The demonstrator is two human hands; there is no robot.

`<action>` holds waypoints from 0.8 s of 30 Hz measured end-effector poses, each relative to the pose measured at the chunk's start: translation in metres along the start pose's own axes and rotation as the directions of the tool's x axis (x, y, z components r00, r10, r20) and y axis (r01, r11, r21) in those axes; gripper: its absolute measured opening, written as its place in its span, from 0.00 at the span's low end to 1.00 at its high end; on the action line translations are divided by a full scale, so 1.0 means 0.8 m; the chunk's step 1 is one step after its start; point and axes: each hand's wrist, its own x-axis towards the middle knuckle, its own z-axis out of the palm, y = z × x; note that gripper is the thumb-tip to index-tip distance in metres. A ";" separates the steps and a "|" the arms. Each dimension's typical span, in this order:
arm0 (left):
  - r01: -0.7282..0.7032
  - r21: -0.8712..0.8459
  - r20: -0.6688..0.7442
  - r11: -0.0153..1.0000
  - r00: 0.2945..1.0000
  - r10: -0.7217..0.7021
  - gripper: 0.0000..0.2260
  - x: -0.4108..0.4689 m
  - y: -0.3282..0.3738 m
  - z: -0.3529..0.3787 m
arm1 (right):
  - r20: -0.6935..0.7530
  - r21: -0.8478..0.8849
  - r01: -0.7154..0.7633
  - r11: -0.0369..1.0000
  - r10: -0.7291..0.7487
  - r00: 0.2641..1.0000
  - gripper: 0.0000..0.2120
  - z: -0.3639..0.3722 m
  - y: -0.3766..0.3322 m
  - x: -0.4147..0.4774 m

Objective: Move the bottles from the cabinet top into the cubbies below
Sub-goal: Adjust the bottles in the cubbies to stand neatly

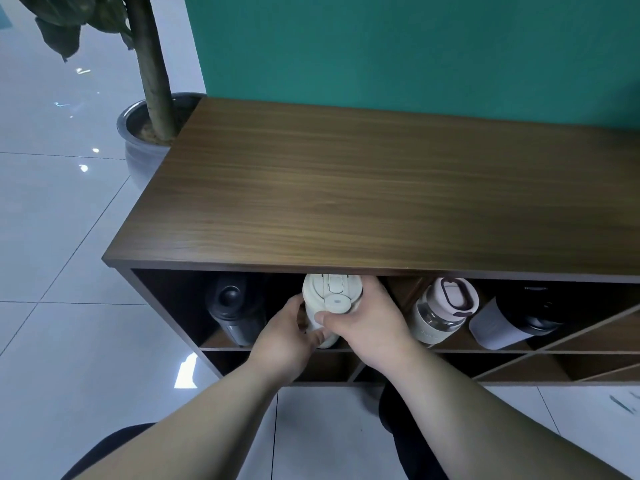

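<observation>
A cream bottle (331,295) with a flip lid lies inside an upper cubby of the brown wooden cabinet (381,188), lid toward me. My left hand (284,341) wraps its lower left side and my right hand (367,323) holds its right side, thumb across the body. A dark grey bottle (235,313) lies in the cubby to the left. To the right lie a clear bottle with a pink lid (440,310) and a black bottle with a grey sleeve (512,320). The cabinet top holds no bottles.
A potted plant in a grey pot (145,143) stands at the cabinet's left end. A teal wall (415,46) backs the cabinet. Glossy white floor tiles (52,237) spread to the left. Lower cubbies with slanted dividers (519,365) sit beneath.
</observation>
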 end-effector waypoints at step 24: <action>0.057 0.138 0.136 0.989 0.988 -0.076 0.13 -0.040 -0.006 -0.015 | 0.059 -0.356 0.347 0.868 -0.349 0.935 0.34 -0.012 -0.031 -0.053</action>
